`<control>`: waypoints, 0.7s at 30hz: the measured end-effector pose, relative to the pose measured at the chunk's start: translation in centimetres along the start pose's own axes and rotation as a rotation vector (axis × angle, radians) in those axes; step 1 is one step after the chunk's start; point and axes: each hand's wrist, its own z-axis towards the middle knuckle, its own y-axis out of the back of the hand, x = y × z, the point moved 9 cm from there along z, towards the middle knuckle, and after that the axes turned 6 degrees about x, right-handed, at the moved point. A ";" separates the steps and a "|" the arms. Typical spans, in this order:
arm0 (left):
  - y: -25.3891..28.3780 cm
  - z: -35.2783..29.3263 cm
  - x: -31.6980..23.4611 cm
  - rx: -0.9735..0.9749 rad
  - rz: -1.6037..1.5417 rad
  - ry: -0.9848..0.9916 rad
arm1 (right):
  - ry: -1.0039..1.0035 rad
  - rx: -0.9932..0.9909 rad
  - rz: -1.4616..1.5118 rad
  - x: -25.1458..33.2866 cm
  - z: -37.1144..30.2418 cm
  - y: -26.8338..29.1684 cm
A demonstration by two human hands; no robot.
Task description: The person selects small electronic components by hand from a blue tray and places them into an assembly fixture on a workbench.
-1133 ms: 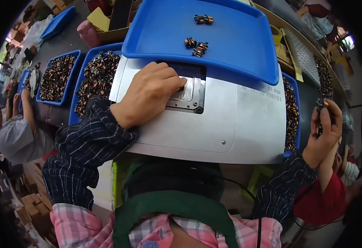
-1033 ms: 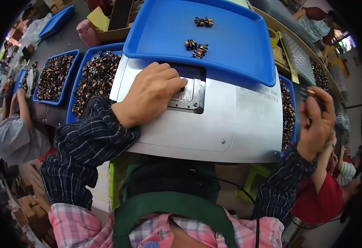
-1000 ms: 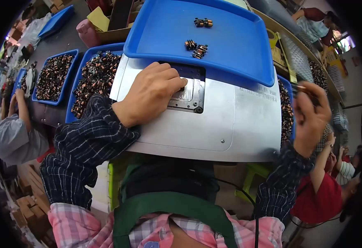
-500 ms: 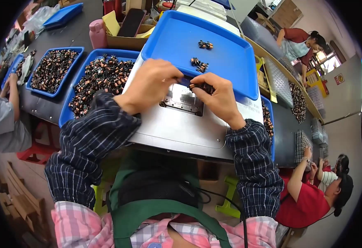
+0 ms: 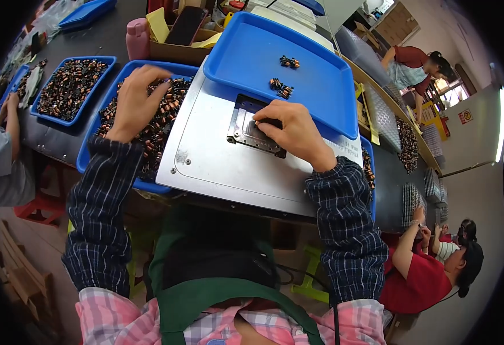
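My left hand [image 5: 136,102] is over the blue tray [image 5: 84,150] heaped with small black-and-copper parts [image 5: 158,127]. Its fingers are curved, with the thumb apart, and nothing shows between them. My right hand [image 5: 292,131] is at the metal fixture [image 5: 244,127] set in the silver machine top [image 5: 206,167]. Its thumb and fingers are pinched, and dark parts show only partly beneath them, their detail hidden. Behind the fixture, a blue tray [image 5: 257,34] rests on the machine, carrying two small clusters of the same parts [image 5: 281,88].
Another full blue tray [image 5: 114,64] stands farther left; one more [image 5: 372,178] shows right of the machine. A pink bottle [image 5: 137,39] and a box with a phone [image 5: 186,26] are at the back. Co-workers sit at left and right; another person [image 5: 416,66] is at back right.
My left hand has moved left from the fixture to above the heaped tray. My right hand has shifted slightly left and down, onto the fixture.
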 end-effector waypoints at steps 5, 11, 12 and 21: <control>-5.2 6.0 -7.3 0.198 -0.168 -0.169 | 0.034 -0.026 -0.062 0.1 -0.8 0.8; -13.8 8.1 -9.4 0.343 -0.028 -0.433 | -0.139 -0.417 0.202 -4.6 -5.6 9.1; -15.3 8.7 -9.4 0.516 -0.079 -0.338 | -0.239 -0.483 0.189 -6.2 -8.0 11.2; -14.5 9.4 -9.0 0.318 -0.234 -0.337 | -0.878 -1.028 0.131 -21.9 -31.2 12.8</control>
